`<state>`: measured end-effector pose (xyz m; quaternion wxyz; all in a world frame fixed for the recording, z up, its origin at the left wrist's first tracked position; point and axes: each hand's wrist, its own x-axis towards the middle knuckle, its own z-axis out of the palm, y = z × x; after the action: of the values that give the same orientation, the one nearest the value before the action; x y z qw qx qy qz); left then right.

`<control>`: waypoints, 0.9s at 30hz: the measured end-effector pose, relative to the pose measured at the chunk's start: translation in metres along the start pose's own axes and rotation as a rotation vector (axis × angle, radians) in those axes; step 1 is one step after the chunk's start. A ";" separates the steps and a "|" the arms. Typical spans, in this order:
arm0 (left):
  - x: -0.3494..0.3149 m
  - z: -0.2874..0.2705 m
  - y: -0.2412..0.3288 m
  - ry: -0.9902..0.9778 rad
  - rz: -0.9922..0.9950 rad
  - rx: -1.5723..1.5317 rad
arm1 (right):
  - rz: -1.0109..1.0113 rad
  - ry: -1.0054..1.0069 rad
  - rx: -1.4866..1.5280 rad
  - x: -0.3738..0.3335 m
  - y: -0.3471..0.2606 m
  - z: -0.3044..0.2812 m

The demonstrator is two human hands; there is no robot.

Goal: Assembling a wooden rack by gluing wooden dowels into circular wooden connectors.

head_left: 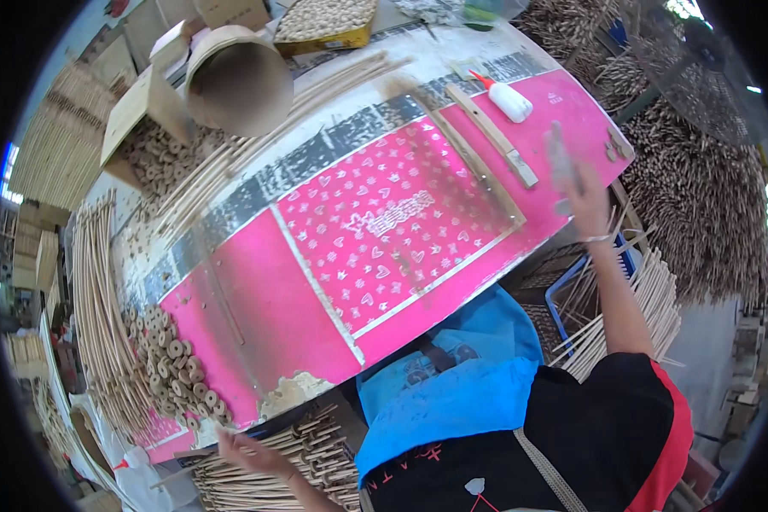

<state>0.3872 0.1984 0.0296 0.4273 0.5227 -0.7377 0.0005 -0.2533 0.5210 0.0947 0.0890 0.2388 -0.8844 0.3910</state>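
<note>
My left hand is at the near left edge of the pink table, above a stack of thin wooden sticks. Its fingers are drawn together; whatever may be in them is too small to make out. Just beyond it lies a pile of wooden rings. Blurred by motion, my right hand hovers over the table's right edge, its thumb apart from the fingers and grey coverings apparently on the tips. Nearest to it are a flat wooden bar and a white glue bottle with a red tip.
Long sticks lie along the left side. A round container lies tipped at the back, near a yellow tray of small round pieces. Large stick bundles and a blue-rimmed crate stand to the right. A blue cloth covers my lap.
</note>
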 end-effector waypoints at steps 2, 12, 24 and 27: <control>0.002 0.048 0.049 -0.193 0.156 -0.087 | -0.419 -0.074 -0.209 -0.026 -0.010 0.039; 0.002 0.103 0.131 -0.460 0.283 -0.061 | -0.485 -0.169 -0.271 0.120 -0.055 0.260; 0.004 0.110 0.139 -0.439 0.243 -0.087 | -0.551 -0.322 -0.382 0.119 -0.040 0.227; 0.003 0.107 0.129 -0.385 0.260 -0.090 | -0.578 -0.315 -0.194 0.048 -0.042 0.169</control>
<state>0.2203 0.2066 0.0208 0.2979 0.3944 -0.8659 -0.0770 -0.2694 0.3551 0.0240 0.0807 0.5273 -0.8162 0.2218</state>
